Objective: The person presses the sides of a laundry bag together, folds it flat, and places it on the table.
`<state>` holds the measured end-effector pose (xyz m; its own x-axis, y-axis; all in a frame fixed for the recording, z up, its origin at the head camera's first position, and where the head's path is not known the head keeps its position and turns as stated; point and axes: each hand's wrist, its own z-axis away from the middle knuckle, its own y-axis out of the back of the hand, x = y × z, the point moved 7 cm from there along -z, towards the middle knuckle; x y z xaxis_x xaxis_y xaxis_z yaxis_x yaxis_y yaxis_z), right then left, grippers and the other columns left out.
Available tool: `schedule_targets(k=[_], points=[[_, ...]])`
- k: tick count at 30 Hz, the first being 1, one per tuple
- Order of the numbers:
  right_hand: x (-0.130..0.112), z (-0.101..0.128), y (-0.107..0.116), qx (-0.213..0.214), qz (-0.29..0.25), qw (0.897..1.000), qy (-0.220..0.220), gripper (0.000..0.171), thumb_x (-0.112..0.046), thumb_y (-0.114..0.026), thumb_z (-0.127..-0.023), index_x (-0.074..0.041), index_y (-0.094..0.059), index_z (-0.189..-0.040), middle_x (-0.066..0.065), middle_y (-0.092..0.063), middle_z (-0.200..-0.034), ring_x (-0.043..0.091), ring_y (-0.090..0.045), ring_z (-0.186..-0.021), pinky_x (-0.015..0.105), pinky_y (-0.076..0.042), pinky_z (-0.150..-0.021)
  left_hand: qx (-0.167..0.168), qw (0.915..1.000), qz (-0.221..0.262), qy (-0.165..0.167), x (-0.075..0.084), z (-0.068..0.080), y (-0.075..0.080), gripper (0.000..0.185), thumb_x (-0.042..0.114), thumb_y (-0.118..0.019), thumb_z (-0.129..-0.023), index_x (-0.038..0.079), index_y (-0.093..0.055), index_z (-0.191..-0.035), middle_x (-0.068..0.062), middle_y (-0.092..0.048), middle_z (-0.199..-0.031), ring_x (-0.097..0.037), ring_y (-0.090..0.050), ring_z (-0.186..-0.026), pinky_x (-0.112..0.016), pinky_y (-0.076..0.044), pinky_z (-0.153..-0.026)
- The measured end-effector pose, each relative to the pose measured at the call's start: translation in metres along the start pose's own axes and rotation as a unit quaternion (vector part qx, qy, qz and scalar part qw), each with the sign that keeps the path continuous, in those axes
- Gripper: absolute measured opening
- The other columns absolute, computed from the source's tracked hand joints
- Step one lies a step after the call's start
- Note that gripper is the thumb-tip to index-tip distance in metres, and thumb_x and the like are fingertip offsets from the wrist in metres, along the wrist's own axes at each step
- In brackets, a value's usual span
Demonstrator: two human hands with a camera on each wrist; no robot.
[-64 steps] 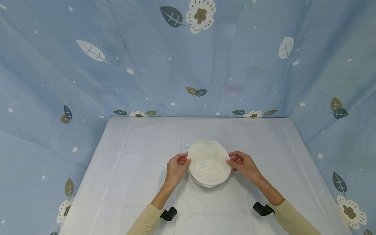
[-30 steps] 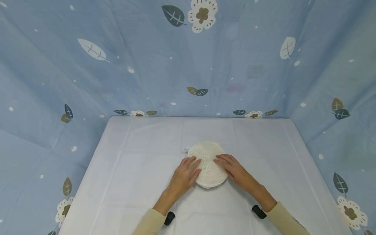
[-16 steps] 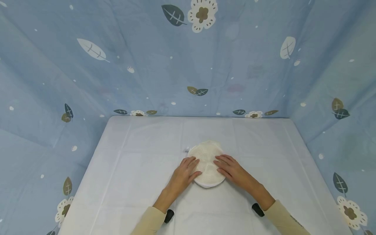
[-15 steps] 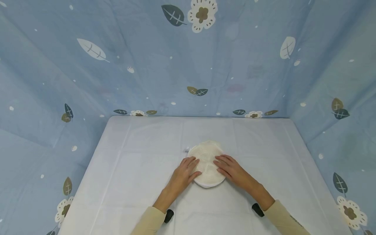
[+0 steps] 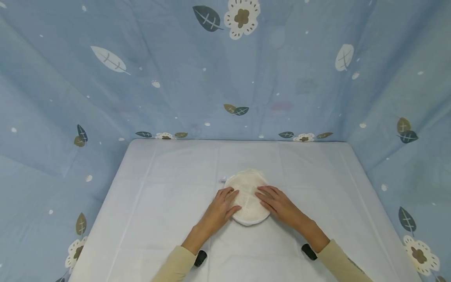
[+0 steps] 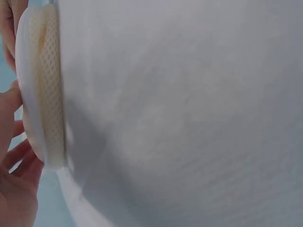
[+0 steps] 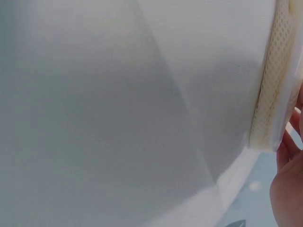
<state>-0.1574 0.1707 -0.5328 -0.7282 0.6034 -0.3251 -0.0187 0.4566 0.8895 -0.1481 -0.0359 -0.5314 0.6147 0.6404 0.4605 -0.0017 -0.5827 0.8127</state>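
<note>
The table (image 5: 158, 219), draped in a white cloth, stood inside walls of blue fabric (image 5: 105, 98) printed with leaves and flowers. Near its middle, a little toward the near edge, lay the round cream mesh pouch (image 5: 246, 196), now pressed flat on the cloth.

That flatness was the change. About two seconds earlier the pouch had stood puffed and wider, with both hands pinching its left and right rims. Since then the hands had come over the top and pushed it down, and over the last half second almost nothing shifted. I judge the flattening to be as good as finished, with the pouch being held collapsed.

The left hand (image 5: 221, 207) lay on the left part of the pouch, fingers straight and spread, palm down, gripping nothing. The right hand (image 5: 280, 204) lay the same way on the right part, fingers extended and pressing rather than grasping. Both wrist views showed the pouch edge-on as a thin stack of mesh layers (image 6: 47, 90) with a white bound rim (image 7: 284, 109) against the cloth. A small white tab (image 5: 222, 180), perhaps a zip pull, stuck out at the pouch's far-left edge.

No brand, label or writing could be read anywhere, neither on the pouch nor on the fabric.
</note>
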Motion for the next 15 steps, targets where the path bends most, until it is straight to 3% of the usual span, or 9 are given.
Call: schedule_targets(k=[4,8,12,15], points=[[-0.001,0.000,0.005,0.000,-0.017,1.000,-0.008,0.047,-0.013,-0.069,-0.098,-0.008,-0.060,-0.144,0.012,-0.054,-0.148,0.034,-0.050,-0.134,0.053,-0.043,-0.106,0.012,0.9991,0.037,0.015,-0.002,0.000,0.005,0.047,0.024,-0.069,-0.100,-0.001,-0.059,-0.139,-0.018,-0.054,-0.139,-0.030,-0.050,-0.127,-0.041,-0.050,-0.102],[0.000,-0.001,0.014,0.009,-0.042,0.999,-0.023,0.047,-0.014,-0.071,-0.098,-0.009,-0.060,-0.143,0.009,-0.055,-0.146,0.029,-0.050,-0.134,0.043,-0.040,-0.111,0.067,0.9968,0.041,0.016,-0.004,-0.002,0.017,0.034,0.013,-0.071,-0.098,-0.002,-0.065,-0.129,-0.015,-0.060,-0.128,-0.027,-0.056,-0.115,-0.038,-0.054,-0.093],[0.004,0.000,0.027,0.051,-0.055,0.997,-0.029,0.043,-0.008,-0.074,-0.094,-0.007,-0.064,-0.136,0.006,-0.060,-0.136,0.024,-0.054,-0.126,0.024,-0.038,-0.111,0.120,0.9926,0.016,0.011,-0.006,-0.004,0.031,0.026,0.009,-0.075,-0.095,-0.001,-0.070,-0.118,-0.011,-0.065,-0.113,-0.024,-0.060,-0.100,-0.035,-0.055,-0.083],[0.010,0.001,0.038,0.096,-0.040,0.994,-0.025,0.034,-0.001,-0.076,-0.090,-0.006,-0.068,-0.123,0.006,-0.063,-0.124,0.023,-0.058,-0.116,0.020,-0.041,-0.105,0.151,0.9885,-0.005,0.013,-0.010,-0.005,0.040,0.017,0.005,-0.076,-0.093,0.000,-0.071,-0.107,-0.009,-0.066,-0.103,-0.022,-0.060,-0.090,-0.033,-0.054,-0.076]])
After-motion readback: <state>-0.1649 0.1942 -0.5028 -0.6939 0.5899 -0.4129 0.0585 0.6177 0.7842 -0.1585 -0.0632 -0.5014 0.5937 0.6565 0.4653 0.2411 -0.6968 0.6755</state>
